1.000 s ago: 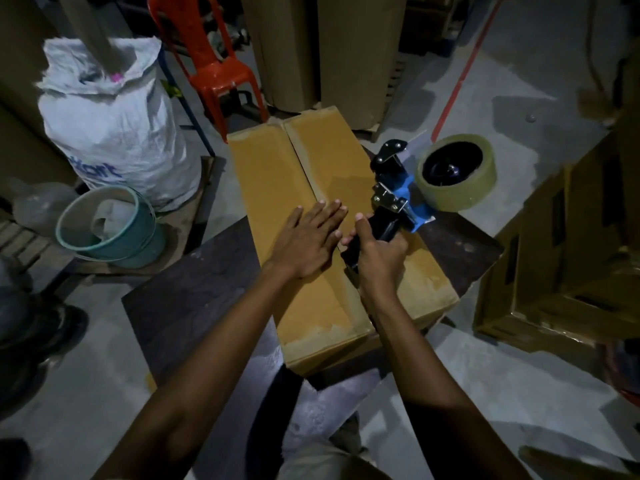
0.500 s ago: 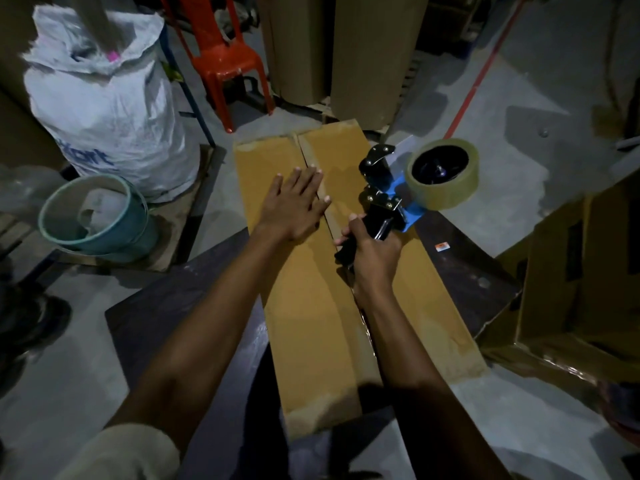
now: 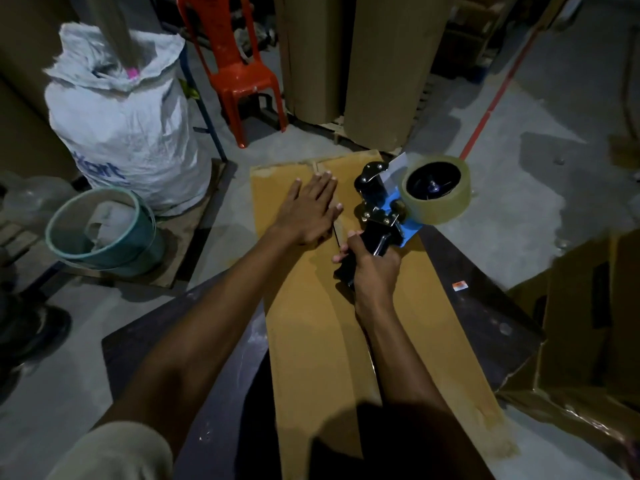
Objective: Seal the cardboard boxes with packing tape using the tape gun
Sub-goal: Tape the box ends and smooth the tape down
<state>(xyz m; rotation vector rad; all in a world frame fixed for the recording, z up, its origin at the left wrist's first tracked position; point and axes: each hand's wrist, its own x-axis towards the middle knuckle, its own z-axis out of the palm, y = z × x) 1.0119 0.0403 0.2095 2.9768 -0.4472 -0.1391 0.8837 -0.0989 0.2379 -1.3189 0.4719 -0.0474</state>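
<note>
My left hand [image 3: 306, 211] lies flat, fingers straight, on the box [image 3: 311, 327] beside its seam. My right hand [image 3: 372, 271] grips the tape gun [image 3: 382, 209] handle above the seam. The box lies on the table [image 3: 485, 313].

A big white sack [image 3: 128, 133] with blue letters stands on a brown board [image 3: 187, 251] at the left, and just beside it, on the same board, a teal bucket [image 3: 145, 247] holds some crumpled white paper [image 3: 100, 223]. Behind them a red plastic chair [image 3: 242, 77] stands on the grey concrete floor [image 3: 519, 202], and a red line [image 3: 491, 109] runs across this floor at the right. The dark table [image 3: 485, 320] carries a small orange sticker [image 3: 460, 286] near its right edge.
</note>
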